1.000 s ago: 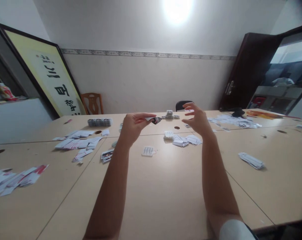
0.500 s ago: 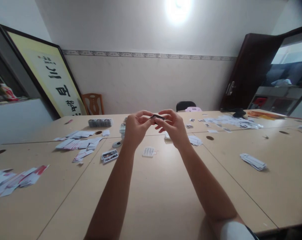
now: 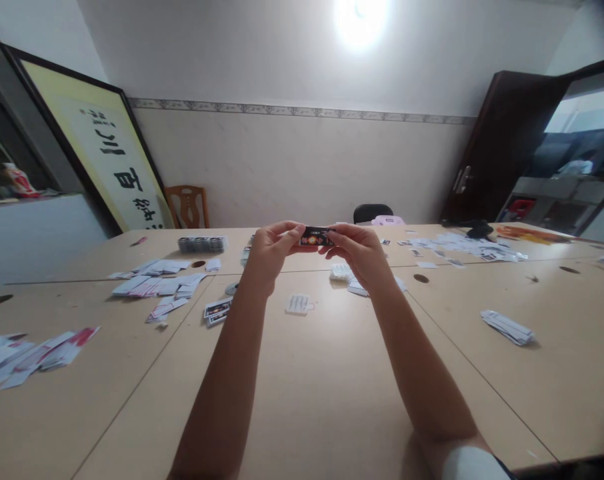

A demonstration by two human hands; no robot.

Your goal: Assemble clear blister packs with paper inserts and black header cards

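Above the far half of the table, both hands hold one small black printed piece (image 3: 316,237) with orange and white marks on its front. Whether it is a flat card or a thin box I cannot tell. My left hand (image 3: 273,248) pinches its left end between thumb and fingers. On its right end, my right hand (image 3: 357,248) is closed in the same way. Below the hands, a white sheet with small lined marks (image 3: 298,305) lies flat. A white stack (image 3: 340,271) is partly behind my right wrist, and dark printed cards (image 3: 217,309) lie beside my left forearm.
On the left of the table (image 3: 322,400) lie loose white and red papers (image 3: 155,288), with a row of small packs (image 3: 203,245) behind. A white bundle (image 3: 507,327) lies on the right. Scattered papers (image 3: 475,247) and a black item (image 3: 479,229) are at the far right.
The black piece has been tipped up, so its printed front now faces me. My right hand has shifted slightly right, and both hands keep hold.
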